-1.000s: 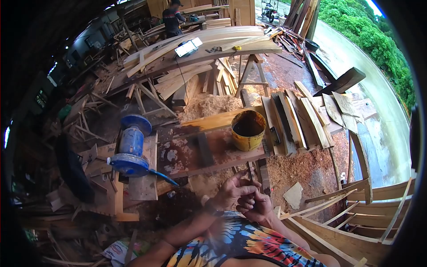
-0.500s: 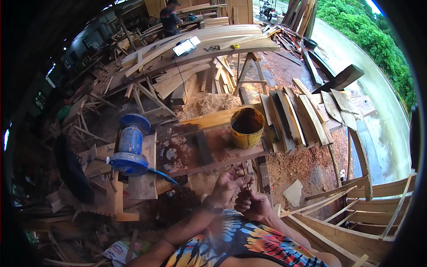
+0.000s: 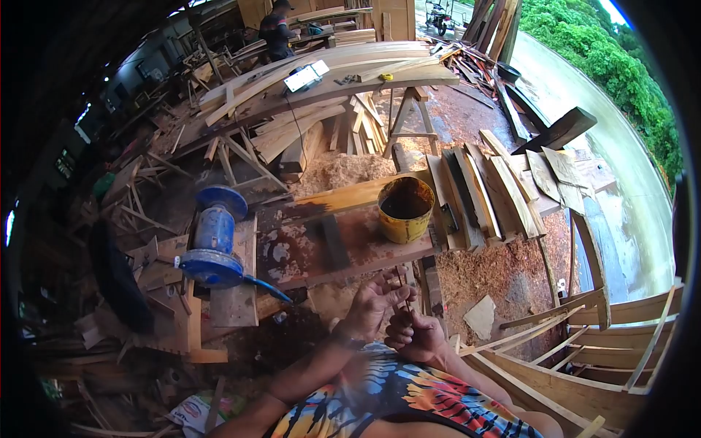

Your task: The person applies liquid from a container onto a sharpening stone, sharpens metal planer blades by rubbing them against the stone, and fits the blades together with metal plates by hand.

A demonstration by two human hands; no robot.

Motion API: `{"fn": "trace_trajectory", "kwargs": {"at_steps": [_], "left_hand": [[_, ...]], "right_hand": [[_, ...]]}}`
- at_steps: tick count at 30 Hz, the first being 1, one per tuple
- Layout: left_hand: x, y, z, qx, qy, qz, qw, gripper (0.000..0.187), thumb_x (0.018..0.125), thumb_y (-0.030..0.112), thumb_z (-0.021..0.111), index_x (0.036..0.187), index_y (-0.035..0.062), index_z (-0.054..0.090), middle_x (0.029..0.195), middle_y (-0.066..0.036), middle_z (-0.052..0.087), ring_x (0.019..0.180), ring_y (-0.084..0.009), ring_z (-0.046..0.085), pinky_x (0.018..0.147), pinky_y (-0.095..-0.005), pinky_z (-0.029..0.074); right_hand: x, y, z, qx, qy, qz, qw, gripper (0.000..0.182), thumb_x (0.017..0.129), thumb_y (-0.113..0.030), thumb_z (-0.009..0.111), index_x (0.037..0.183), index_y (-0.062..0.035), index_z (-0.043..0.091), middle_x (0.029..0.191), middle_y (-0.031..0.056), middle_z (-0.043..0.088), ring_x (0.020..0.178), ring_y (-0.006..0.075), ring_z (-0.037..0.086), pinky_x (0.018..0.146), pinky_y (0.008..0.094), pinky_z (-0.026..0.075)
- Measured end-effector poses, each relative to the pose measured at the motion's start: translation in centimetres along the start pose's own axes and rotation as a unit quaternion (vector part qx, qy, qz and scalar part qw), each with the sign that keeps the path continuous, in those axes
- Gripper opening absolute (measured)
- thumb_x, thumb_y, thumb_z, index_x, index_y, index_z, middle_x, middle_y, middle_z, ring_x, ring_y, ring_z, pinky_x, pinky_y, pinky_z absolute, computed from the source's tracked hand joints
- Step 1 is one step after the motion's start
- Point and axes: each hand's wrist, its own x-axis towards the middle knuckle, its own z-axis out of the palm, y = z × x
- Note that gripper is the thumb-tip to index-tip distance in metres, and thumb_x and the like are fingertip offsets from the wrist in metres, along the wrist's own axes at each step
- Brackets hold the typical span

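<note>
Both my hands are close together in front of my chest, just below the bench edge. A thin dark rod (image 3: 407,293) runs upright between them. The fingers of my left hand (image 3: 376,303) pinch its upper part. Lower down and to the right, my right hand (image 3: 416,334) is curled round its lower end. Beyond my hands, a yellow bucket (image 3: 404,223) with dark stained insides stands on the stained wooden bench (image 3: 307,252). A blue grinder-like machine (image 3: 214,241) sits at the bench's left end.
Wooden boards (image 3: 485,193) lie side by side right of the bucket. A long table (image 3: 277,98) holds planks and a white lamp (image 3: 307,75). Another person (image 3: 277,31) stands at the back. Sawdust (image 3: 343,171) covers the floor; a curved wooden frame (image 3: 569,365) is at lower right.
The person at the back has shifted slightly. My hands and the rod are almost unmoved.
</note>
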Motion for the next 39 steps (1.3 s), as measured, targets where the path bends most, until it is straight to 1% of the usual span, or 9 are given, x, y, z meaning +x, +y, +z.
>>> {"fn": "trace_trajectory", "kwargs": {"at_steps": [7, 10, 13, 16, 19, 22, 25, 34, 39], "left_hand": [[-0.1, 0.1, -0.2, 0.011, -0.011, 0.000, 1.000, 0.046, 0.096, 0.009, 0.070, 0.139, 0.0066, 0.055, 0.110, -0.015, 0.073, 0.099, -0.0192, 0.069, 0.089, -0.0322, 0.055], [-0.1, -0.2, -0.2, -0.025, -0.008, 0.004, 1.000, 0.044, 0.098, 0.013, 0.068, 0.139, 0.0052, 0.054, 0.107, -0.014, 0.073, 0.099, -0.0201, 0.069, 0.089, -0.0332, 0.055], [0.4, -0.6, -0.7, -0.006, -0.001, 0.057, 0.998, 0.041, 0.100, 0.017, 0.066, 0.137, 0.0030, 0.055, 0.105, -0.012, 0.072, 0.099, -0.0210, 0.069, 0.090, -0.0357, 0.054], [0.5, -0.5, -1.0, 0.030, -0.020, 0.078, 0.996, 0.038, 0.101, 0.019, 0.064, 0.134, 0.0014, 0.058, 0.105, -0.010, 0.071, 0.099, -0.0217, 0.069, 0.092, -0.0384, 0.053], [0.1, 0.2, -0.1, 0.013, -0.006, 0.074, 0.997, 0.032, 0.100, 0.019, 0.068, 0.128, 0.0036, 0.063, 0.104, -0.006, 0.071, 0.098, -0.0178, 0.068, 0.095, -0.0352, 0.051], [0.1, 0.2, -0.4, 0.009, -0.026, 0.073, 0.997, 0.034, 0.100, 0.018, 0.068, 0.130, 0.0032, 0.062, 0.104, -0.006, 0.071, 0.098, -0.0184, 0.068, 0.095, -0.0352, 0.051], [0.2, 0.3, -0.2, 0.000, -0.010, 0.063, 0.998, 0.035, 0.099, 0.018, 0.068, 0.130, 0.0024, 0.061, 0.104, -0.007, 0.071, 0.099, -0.0196, 0.068, 0.095, -0.0357, 0.051], [0.1, 0.2, -0.2, -0.017, -0.003, 0.049, 0.999, 0.036, 0.099, 0.016, 0.068, 0.131, 0.0016, 0.062, 0.105, -0.009, 0.071, 0.101, -0.0216, 0.068, 0.097, -0.0376, 0.051], [0.0, 0.5, 0.0, -0.016, -0.011, 0.061, 0.998, 0.037, 0.099, 0.017, 0.068, 0.131, 0.0016, 0.062, 0.107, -0.008, 0.070, 0.103, -0.0220, 0.068, 0.097, -0.0388, 0.051]], "right_hand": [[0.1, 0.1, 0.2, -0.011, 0.002, -0.005, 1.000, 0.024, 0.098, -0.037, 0.066, 0.089, -0.0160, 0.058, 0.076, -0.0031, 0.039, 0.068, 0.0127, 0.036, 0.067, 0.0297, 0.032], [0.2, 0.0, 0.0, -0.005, -0.009, -0.001, 1.000, 0.023, 0.098, -0.035, 0.066, 0.088, -0.0155, 0.058, 0.076, -0.0023, 0.040, 0.068, 0.0128, 0.036, 0.067, 0.0297, 0.032], [0.2, 0.1, 0.0, -0.021, -0.004, -0.008, 1.000, 0.023, 0.099, -0.033, 0.066, 0.087, -0.0146, 0.058, 0.077, -0.0014, 0.040, 0.069, 0.0133, 0.037, 0.067, 0.0299, 0.032], [0.1, 0.1, -0.2, -0.032, -0.009, 0.000, 0.999, 0.023, 0.098, -0.032, 0.066, 0.086, -0.0142, 0.059, 0.077, -0.0009, 0.040, 0.069, 0.0139, 0.038, 0.067, 0.0299, 0.032], [0.0, 0.2, -0.3, -0.035, 0.029, -0.001, 0.999, 0.033, 0.095, -0.035, 0.069, 0.079, -0.0125, 0.050, 0.075, -0.0020, 0.038, 0.068, 0.0128, 0.036, 0.067, 0.0297, 0.032], [0.0, 0.1, 0.2, -0.036, 0.036, -0.011, 0.999, 0.033, 0.095, -0.034, 0.070, 0.079, -0.0132, 0.050, 0.075, -0.0023, 0.037, 0.067, 0.0127, 0.036, 0.066, 0.0299, 0.031], [0.1, 0.0, -0.7, 0.014, -0.009, 0.006, 1.000, 0.016, 0.097, -0.029, 0.068, 0.091, -0.0151, 0.063, 0.077, -0.0006, 0.044, 0.069, 0.0134, 0.039, 0.067, 0.0292, 0.032], [0.1, -0.1, -0.4, 0.001, -0.008, -0.008, 1.000, 0.023, 0.095, -0.031, 0.070, 0.088, -0.0118, 0.059, 0.075, 0.0004, 0.045, 0.067, 0.0132, 0.040, 0.066, 0.0295, 0.032], [0.1, -0.1, -0.1, 0.002, -0.008, -0.007, 1.000, 0.024, 0.095, -0.030, 0.069, 0.087, -0.0112, 0.058, 0.075, 0.0007, 0.046, 0.068, 0.0134, 0.041, 0.066, 0.0298, 0.032]]}}
